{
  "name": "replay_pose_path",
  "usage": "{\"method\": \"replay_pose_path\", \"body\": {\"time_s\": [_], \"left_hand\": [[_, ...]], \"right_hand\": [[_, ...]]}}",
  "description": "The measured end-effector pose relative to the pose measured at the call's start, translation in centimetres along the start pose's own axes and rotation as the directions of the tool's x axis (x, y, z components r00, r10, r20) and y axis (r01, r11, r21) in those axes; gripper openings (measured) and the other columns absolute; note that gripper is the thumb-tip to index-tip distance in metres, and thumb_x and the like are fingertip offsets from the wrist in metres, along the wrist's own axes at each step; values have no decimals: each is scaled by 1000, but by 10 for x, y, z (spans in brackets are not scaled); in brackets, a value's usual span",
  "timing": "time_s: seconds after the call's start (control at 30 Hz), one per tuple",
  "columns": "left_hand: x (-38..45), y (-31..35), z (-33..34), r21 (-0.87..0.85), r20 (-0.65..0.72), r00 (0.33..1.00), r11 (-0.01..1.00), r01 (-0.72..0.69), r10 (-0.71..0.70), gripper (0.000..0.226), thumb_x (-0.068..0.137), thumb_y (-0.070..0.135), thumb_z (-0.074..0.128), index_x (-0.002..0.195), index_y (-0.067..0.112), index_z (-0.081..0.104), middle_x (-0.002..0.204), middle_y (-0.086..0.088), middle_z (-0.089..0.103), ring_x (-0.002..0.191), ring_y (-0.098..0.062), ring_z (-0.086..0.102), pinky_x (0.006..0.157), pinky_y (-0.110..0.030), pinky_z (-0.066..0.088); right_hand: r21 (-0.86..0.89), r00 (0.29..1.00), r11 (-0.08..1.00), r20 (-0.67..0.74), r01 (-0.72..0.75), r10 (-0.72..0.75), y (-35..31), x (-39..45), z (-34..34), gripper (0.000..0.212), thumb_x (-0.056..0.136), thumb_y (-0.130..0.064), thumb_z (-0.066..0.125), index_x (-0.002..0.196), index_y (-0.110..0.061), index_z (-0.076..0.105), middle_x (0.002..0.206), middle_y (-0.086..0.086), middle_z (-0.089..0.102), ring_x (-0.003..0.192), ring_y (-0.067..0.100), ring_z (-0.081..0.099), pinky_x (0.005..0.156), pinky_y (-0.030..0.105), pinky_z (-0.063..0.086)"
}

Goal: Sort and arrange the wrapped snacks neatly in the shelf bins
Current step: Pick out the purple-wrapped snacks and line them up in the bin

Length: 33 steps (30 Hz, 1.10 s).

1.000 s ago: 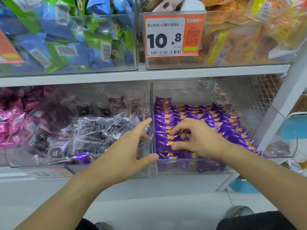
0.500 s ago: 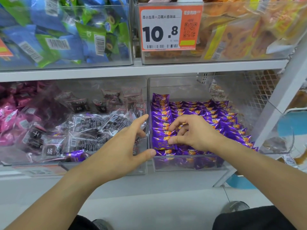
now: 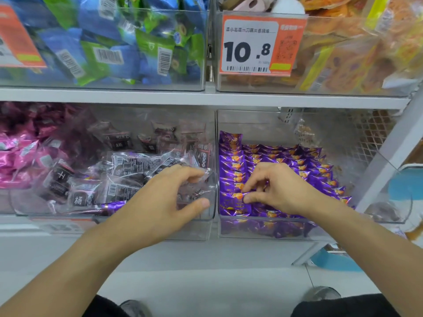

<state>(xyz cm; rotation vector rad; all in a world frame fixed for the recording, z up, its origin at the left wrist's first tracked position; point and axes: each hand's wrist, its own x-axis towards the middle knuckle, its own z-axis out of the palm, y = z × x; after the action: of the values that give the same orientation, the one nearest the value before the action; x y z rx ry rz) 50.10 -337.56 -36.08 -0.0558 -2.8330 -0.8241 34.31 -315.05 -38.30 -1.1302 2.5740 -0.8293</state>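
Purple wrapped snacks (image 3: 274,156) lie in neat rows in the right clear bin (image 3: 263,232) on the lower shelf. My right hand (image 3: 283,188) reaches into this bin, and its thumb and curled fingers pinch one purple packet (image 3: 239,196) in the front left row. My left hand (image 3: 160,200) grips the front right corner of the left clear bin (image 3: 206,227), thumb outside and fingers curled over the rim. That bin holds clear-wrapped dark snacks (image 3: 128,165). One stray purple packet (image 3: 109,205) lies at its front.
Pink packets (image 3: 16,156) fill the bin at far left. The upper shelf carries a bin of blue and green packets (image 3: 103,46) and one of orange packets (image 3: 343,53) with a price tag (image 3: 258,44). A white shelf post (image 3: 389,161) slants on the right.
My left hand's fingers have curled down over the bin's rim from a straight reach. My right hand has stayed on the front left row of purple packets, fingers working at one packet.
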Motion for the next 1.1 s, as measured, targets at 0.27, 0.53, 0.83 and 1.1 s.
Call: {"method": "replay_pose_path", "body": {"time_s": [0.27,0.53,0.83,1.1], "left_hand": [[-1,-4,18,61,21,1000,998,-11,10,65,82,57,63,140,37,40,123,22,46,118,2,41,98,-16,35],[8,5,34,81,-3,1000,997,6,-5,64,80,59,67,133,35,41,122,21,40,121,-3,38,100,-26,34],[5,3,29,84,3,999,996,-34,33,68,80,62,64,137,36,39,126,23,40,121,1,35,96,-15,29],[-5,-18,-7,37,-58,997,998,46,-44,54,78,60,64,127,40,50,116,26,45,108,7,37,84,-4,30]], "right_hand": [[37,997,998,-57,-40,42,-4,-2,0,13,75,-24,85,83,-18,76,72,-8,68,59,-3,62,57,11,47],[-2,998,1000,-56,-26,26,0,-4,3,17,73,-29,86,85,-21,77,74,-8,69,68,6,63,62,13,50],[43,994,994,-39,-100,101,-3,-9,-17,27,65,-28,90,88,-21,76,74,-7,71,62,8,66,51,11,46],[188,964,973,-252,135,-84,-67,-12,-27,9,76,-24,84,81,-24,77,72,-11,72,64,7,65,61,16,49]]}}
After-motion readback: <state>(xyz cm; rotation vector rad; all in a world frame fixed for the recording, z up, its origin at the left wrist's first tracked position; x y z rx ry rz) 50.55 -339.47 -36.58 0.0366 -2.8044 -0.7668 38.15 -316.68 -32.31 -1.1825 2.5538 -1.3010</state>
